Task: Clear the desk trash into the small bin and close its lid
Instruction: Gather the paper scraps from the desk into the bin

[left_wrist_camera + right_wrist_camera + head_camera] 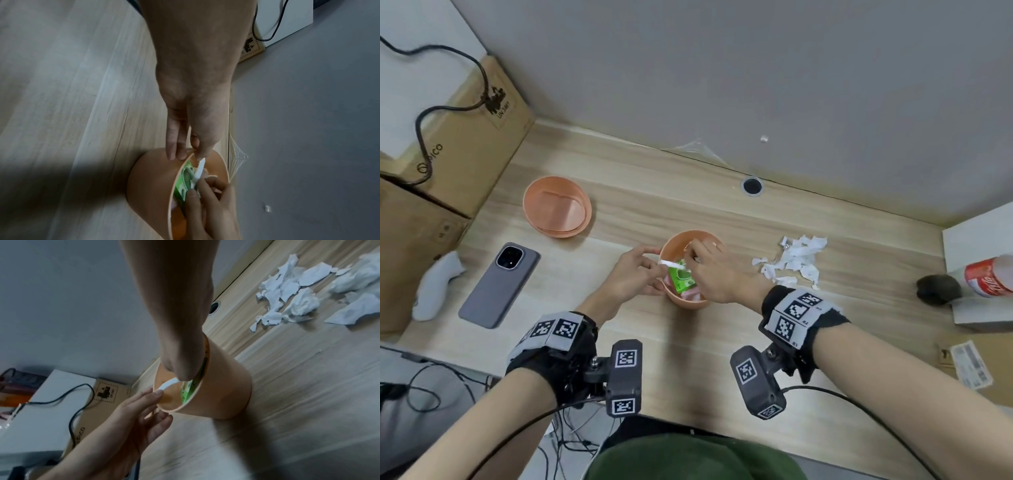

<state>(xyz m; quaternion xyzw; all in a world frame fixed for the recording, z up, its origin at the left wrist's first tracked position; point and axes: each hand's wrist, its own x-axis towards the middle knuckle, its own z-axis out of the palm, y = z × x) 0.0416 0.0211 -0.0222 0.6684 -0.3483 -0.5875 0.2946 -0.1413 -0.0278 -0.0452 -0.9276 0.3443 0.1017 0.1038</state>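
Note:
The small orange bin (681, 301) stands open mid-desk with a green packet (681, 279) and pink scraps inside. Its orange lid (556, 205) lies upside down to the back left. My left hand (654, 265) pinches one end of a white paper strip (669, 263) at the bin's left rim. My right hand (693, 258) reaches into the bin mouth and pinches the other end. In the left wrist view the strip (200, 168) runs between both hands over the bin (150, 186). Torn white paper (794, 262) lies right of the bin, also in the right wrist view (298, 296).
A grey phone (500, 284) and a white controller (436, 284) lie at the left, beside cardboard boxes (465, 144). At the right a soda bottle (989, 277) and a dark lump (938, 289) rest by a white box (976, 246). A cable hole (751, 186) sits behind.

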